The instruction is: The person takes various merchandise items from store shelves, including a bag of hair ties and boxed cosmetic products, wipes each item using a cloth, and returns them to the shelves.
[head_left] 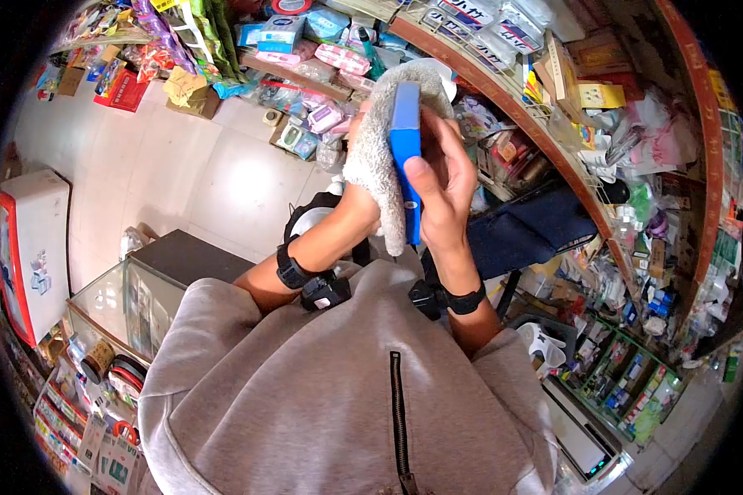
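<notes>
A blue box (406, 157) stands on edge between my two hands, in front of my chest. My right hand (446, 181) grips it from the right, with the thumb on its near face. A grey towel (377, 148) lies against the box's left side and hangs down below it. My left hand (358, 194) is pressed to the towel from the left; the cloth hides most of its fingers. Black straps with small devices are around both wrists.
Shelves (504, 91) of packaged goods curve along the right. More packets and a red box (125, 89) are at the upper left. A glass display case (132, 301) and a white-and-red cabinet (41, 247) stand at the left. A dark blue cloth (528, 231) lies right of my hands.
</notes>
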A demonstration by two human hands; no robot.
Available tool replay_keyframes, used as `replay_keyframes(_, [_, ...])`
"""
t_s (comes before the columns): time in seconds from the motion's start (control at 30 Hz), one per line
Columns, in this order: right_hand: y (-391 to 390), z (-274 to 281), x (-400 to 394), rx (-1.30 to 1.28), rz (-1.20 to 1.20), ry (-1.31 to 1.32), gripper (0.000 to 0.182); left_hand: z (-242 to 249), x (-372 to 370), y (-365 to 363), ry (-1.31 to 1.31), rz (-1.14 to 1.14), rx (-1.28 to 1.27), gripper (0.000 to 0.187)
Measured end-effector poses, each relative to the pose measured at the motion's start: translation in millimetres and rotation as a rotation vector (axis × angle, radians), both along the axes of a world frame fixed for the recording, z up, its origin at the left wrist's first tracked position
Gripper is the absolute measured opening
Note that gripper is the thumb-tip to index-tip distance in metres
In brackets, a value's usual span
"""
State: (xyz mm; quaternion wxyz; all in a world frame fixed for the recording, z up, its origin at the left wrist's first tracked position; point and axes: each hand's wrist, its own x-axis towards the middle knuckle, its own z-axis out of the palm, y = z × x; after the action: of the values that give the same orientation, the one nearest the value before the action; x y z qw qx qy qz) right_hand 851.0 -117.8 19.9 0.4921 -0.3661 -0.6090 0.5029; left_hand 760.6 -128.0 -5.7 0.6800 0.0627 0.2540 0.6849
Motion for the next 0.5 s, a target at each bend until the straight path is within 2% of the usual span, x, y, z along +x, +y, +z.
replay_keyframes(0.07, [-4.0,2.1,0.5,-0.091,-0.024,0.164,0.063,4.5,6.9,4.1,-0.002,0.025,-0.046,0.044])
replay_keyframes(0.1, [-5.4,5.4,-1.1,-0.156,-0.052,0.246,0.062,-2.7,9.7,4.7,0.192,0.027,0.037,0.042])
replay_keyframes(0.17, [0.3,5.9,5.8,-0.173,-0.060,0.325,0.060,-17.4,14.2,10.6,0.292,0.041,0.091,0.040])
replay_keyframes(0.23, [3.4,8.6,9.1,-0.299,-0.053,0.571,0.059,-22.6,8.5,4.5,0.296,-0.044,0.085,0.041])
replay_keyframes(0.3, [9.2,30.4,13.6,-0.470,-0.130,0.647,0.068,-21.2,3.6,3.3,0.089,-0.170,0.010,0.045])
replay_keyframes(0.33, [14.2,34.4,19.6,-0.467,-0.133,0.642,0.068,-27.8,2.2,3.3,0.141,-0.205,0.054,0.052])
replay_keyframes(0.37, [21.5,37.2,26.2,-0.490,-0.069,0.692,0.070,-25.5,-3.7,-0.7,-0.025,-0.266,0.038,0.056])
replay_keyframes(0.43, [29.5,37.7,34.0,-0.512,-0.006,0.740,0.072,-24.5,-9.3,-3.5,-0.115,-0.310,-0.018,0.057])
replay_keyframes(0.5, [30.6,34.6,36.8,-0.526,-0.025,0.512,0.075,-11.0,-11.1,-1.5,-0.147,-0.311,-0.002,0.057])
